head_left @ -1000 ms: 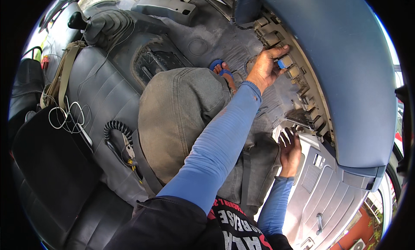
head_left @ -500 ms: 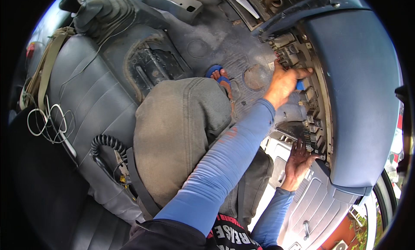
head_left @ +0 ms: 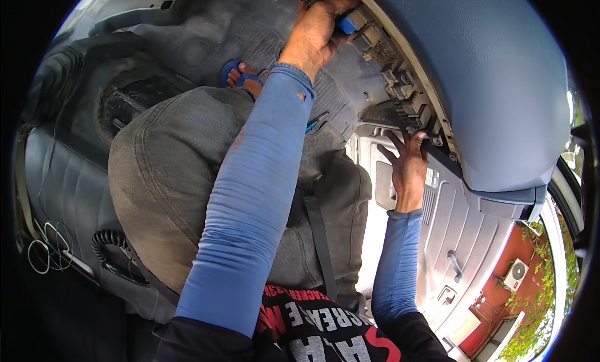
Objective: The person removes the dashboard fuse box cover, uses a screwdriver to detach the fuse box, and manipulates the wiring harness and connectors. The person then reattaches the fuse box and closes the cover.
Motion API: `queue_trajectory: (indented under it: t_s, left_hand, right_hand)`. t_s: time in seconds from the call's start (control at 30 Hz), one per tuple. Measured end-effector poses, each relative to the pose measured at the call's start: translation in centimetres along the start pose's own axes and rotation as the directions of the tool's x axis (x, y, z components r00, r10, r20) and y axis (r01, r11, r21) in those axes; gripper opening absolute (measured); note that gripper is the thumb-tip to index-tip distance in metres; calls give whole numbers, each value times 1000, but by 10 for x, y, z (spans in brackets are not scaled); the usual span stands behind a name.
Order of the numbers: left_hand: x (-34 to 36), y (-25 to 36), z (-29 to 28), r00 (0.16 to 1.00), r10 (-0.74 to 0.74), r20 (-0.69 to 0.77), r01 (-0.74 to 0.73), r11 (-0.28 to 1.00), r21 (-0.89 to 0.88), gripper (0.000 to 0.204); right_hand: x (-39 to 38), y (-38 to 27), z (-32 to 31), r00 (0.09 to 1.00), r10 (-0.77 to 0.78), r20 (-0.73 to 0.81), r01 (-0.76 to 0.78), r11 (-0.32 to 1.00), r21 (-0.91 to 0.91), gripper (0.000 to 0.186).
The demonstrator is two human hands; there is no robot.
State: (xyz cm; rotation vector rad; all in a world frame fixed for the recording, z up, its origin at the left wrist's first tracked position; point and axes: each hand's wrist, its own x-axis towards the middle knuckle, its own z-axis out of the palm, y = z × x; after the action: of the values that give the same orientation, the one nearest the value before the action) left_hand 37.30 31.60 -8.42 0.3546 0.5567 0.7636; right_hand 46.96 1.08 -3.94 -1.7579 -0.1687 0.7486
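Observation:
A long metal mounting strip (head_left: 406, 87), carrying several relay-like blocks and connectors, runs along the underside of a blue-grey dashboard (head_left: 487, 93). At its far end my left hand (head_left: 312, 34) is closed around the strip's edge, beside a blue connector (head_left: 351, 23); some of its fingertips are hidden. My right hand (head_left: 409, 165) is at the near end, by the door. Its fingers are spread, and the thumb rests against the strip's lower end. Both forearms wear blue sleeves.
A vehicle door panel (head_left: 456, 237) with a window crank (head_left: 454, 266) stands at the right. My knees, in grey trousers (head_left: 169, 174), lie between the seat (head_left: 69, 174) and dashboard. A coiled black cable (head_left: 109, 240) and white wire (head_left: 47, 252) lie on the seat.
The view has turned toward the door, so the dashboard and both hands appear higher and further left. The left hand stays by the blue connector; the right hand's fingers have spread apart.

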Motion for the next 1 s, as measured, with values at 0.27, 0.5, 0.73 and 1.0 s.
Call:
queue_trajectory:
  t_s: [0.27, 0.5, 0.73, 1.0]
  left_hand:
    - [14, -8, -8, 996, -25, -91, 29, 998, 50, 27]
    - [10, -16, -37, 979, -49, 198, 68, 994, -89, 25]
    - [25, -27, -68, 948, 12, 317, 9, 998, -64, 30]
    - [16, -16, -69, 946, 27, 324, -64, 993, 104, 31]
  right_hand:
    - [16, 6, 20, 998, 36, 50, -47, 972, 232, 67]
    - [27, 45, 22, 983, 124, 134, -171, 880, 444, 59]
    - [24, 40, -7, 967, -37, 251, -129, 781, 611, 41]
    - [74, 59, 14, 986, 166, -12, -158, 957, 244, 50]
